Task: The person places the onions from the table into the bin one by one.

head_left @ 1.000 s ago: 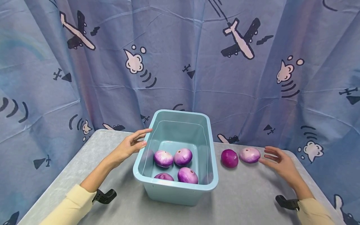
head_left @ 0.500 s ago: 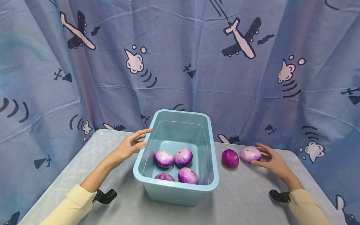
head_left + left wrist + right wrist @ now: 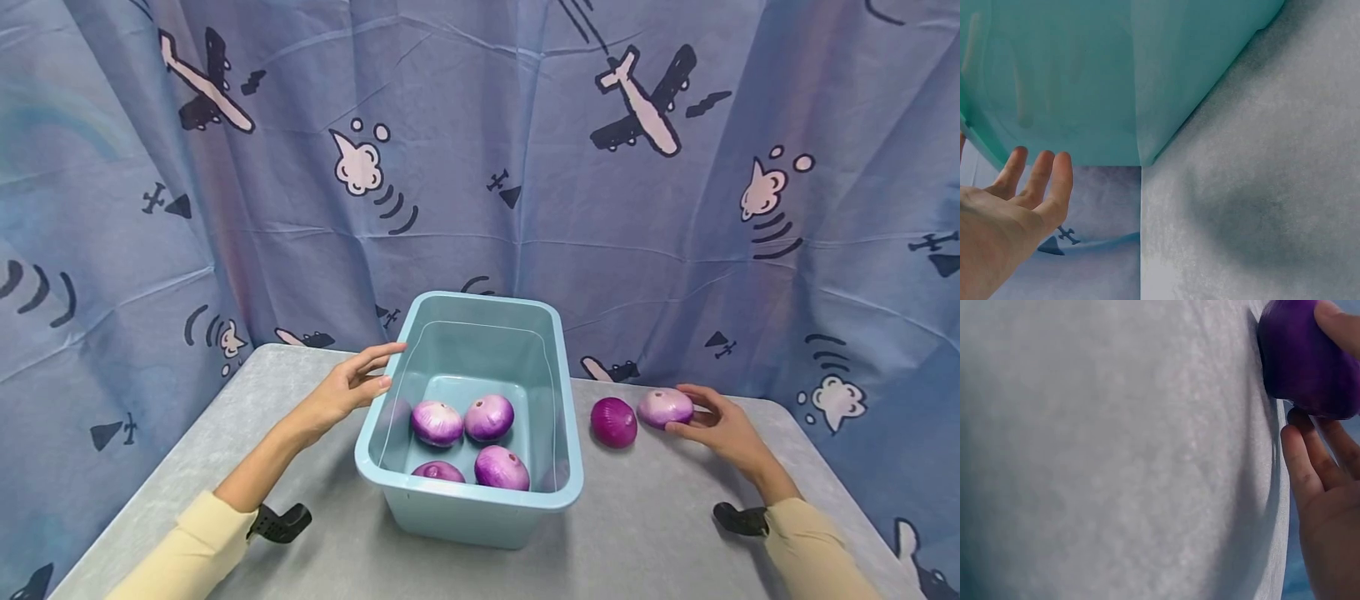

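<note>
A light blue plastic bin stands mid-table with several purple-and-white red onions, such as this onion, on its floor. My left hand is at the bin's left rim, its fingertips on the edge. In the left wrist view its fingers extend loosely beside the bin wall. On the right, my right hand pinches a pale red onion between thumb and fingers. The right wrist view shows that onion's dark underside, with the thumb across it. A darker red onion lies just left of it.
The grey tabletop extends around the bin. Behind its far edge hangs a blue curtain printed with airplanes. A black wrist strap mount sits under the left wrist, another mount under the right.
My right hand has moved left to the pale onion, closed its fingers around it and shifted it slightly upward in view. My left hand and the bin have stayed in place.
</note>
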A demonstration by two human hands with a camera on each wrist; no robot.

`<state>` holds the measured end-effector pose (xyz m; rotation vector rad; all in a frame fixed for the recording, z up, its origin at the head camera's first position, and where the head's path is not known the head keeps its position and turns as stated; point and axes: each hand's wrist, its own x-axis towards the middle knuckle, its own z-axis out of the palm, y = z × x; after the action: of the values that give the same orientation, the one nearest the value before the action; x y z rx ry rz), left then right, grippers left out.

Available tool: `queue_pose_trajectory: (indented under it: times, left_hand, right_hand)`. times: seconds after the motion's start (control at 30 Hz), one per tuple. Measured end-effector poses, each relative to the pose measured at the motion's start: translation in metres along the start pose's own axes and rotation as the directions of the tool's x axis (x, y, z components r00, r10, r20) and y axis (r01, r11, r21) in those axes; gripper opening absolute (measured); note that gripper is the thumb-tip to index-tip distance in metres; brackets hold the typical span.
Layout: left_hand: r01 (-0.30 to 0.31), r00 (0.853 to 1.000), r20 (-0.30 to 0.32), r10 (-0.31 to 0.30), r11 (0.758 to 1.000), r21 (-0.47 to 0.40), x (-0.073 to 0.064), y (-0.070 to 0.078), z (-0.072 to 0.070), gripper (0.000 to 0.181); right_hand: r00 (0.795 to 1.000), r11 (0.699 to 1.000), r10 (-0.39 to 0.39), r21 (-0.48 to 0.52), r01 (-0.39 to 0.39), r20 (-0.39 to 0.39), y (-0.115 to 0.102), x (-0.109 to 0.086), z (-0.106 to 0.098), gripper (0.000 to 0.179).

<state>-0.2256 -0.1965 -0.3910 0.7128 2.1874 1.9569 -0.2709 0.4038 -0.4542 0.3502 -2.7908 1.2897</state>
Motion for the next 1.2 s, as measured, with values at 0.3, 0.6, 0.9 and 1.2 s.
queue_pose_trajectory:
  times: [0.3, 0.6, 0.9, 1.2]
  left_hand:
    - [-0.001, 1.000, 0.005, 0.001, 1.000, -0.004, 0.000, 0.000, 0.000, 0.054]
    - [0.002, 1.000, 0.006, -0.002, 1.000, -0.004, 0.000, 0.000, 0.000, 0.054]
    - [0.005, 1.000, 0.006, -0.005, 1.000, 0.000, 0.000, 0.001, 0.001, 0.055]
    - [0.005, 1.000, 0.002, -0.005, 1.000, -0.016, 0.001, 0.001, 0.000, 0.055]
  right_hand:
    - [0.999, 0.999, 0.028, 0.041, -0.029, 0.036, 0.000, 0.003, -0.001, 0.088]
    - [0.999, 0.999, -0.043, 0.000, 0.043, 0.030, 0.000, 0.010, 0.003, 0.077]
    - [0.998, 0.998, -0.066, -0.007, 0.066, 0.002, 0.000, 0.010, 0.004, 0.069]
    - [0.995, 0.996, -0.086, 0.024, 0.087, -0.047, -0.003, -0.002, 0.003, 0.067]
